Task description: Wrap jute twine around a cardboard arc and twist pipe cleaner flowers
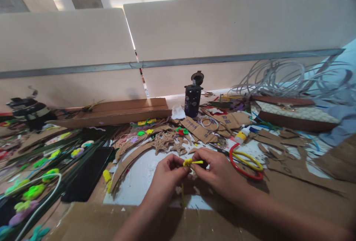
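Both hands meet above a white sheet [133, 181]. My left hand [169, 174] pinches one end of a bent yellow pipe cleaner [188, 162], and my right hand [213, 167] grips it from the other side, with a short straight end sticking out to the right. A thin yellow strand [183, 192] hangs below the fingers. Just beyond my hands lie twine-wrapped stars [162, 142] and a curved cardboard strip [130, 159]. Scissors with red and yellow handles [246, 162] rest beside my right hand. Left of the sheet is a yellow fuzzy piece [106, 176].
A black phone [87, 174] and colourful fuzzy flowers [33, 192] lie at left. Behind stand a dark open-lidded bottle [193, 100] and a long cardboard tray [119, 113]. Right are a glue bottle [241, 135], cardboard scraps [289, 159], a handbag [294, 113] and coiled tubing [278, 78].
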`<action>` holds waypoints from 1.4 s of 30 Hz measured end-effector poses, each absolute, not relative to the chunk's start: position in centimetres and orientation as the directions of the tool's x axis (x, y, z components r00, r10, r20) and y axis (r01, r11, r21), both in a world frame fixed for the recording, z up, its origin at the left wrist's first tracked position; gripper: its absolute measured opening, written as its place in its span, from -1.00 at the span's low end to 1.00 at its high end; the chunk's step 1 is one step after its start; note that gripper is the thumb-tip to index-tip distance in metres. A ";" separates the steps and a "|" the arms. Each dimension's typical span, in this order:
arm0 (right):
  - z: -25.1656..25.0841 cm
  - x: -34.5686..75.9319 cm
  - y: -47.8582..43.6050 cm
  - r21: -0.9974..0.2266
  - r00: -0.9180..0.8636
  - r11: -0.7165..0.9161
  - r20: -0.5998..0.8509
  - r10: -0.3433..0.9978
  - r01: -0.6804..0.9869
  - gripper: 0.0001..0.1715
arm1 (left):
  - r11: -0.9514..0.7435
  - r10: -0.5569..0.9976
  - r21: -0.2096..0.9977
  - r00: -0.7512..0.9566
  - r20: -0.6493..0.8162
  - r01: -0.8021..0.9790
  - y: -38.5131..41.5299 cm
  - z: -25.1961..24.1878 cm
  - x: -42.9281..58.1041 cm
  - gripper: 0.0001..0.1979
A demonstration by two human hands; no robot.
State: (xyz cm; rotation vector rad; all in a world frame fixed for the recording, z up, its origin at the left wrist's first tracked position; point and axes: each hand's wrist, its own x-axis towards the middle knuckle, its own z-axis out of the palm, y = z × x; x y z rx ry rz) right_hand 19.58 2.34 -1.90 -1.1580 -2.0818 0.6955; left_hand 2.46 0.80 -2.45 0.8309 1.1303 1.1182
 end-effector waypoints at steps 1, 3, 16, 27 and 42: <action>-1.9 19.6 2.3 -0.717 -0.396 0.461 0.274 0.876 0.523 -0.88 | 0.265 0.964 0.931 0.049 -0.261 -0.250 0.8 -2.5 2.4 -0.72; -1.9 19.6 2.4 -0.753 -0.386 0.427 0.248 0.889 0.501 -0.88 | 0.266 0.964 0.935 0.066 -0.257 -0.236 0.9 -2.6 2.4 -0.71; -2.5 19.6 3.1 -0.889 -0.375 0.282 0.138 0.917 0.361 -0.91 | 0.300 0.952 0.931 0.123 -0.280 -0.207 0.6 -2.7 2.5 -0.58; -2.4 20.0 3.4 -0.845 -0.419 0.346 0.163 0.893 0.409 -0.90 | 0.277 0.956 0.943 0.150 -0.252 -0.186 0.6 -3.1 2.5 -0.74; -1.7 20.1 3.7 -0.869 -0.426 0.306 0.125 0.896 0.388 -0.88 | 0.253 0.963 0.955 0.134 -0.234 -0.153 0.6 -2.6 2.5 -0.77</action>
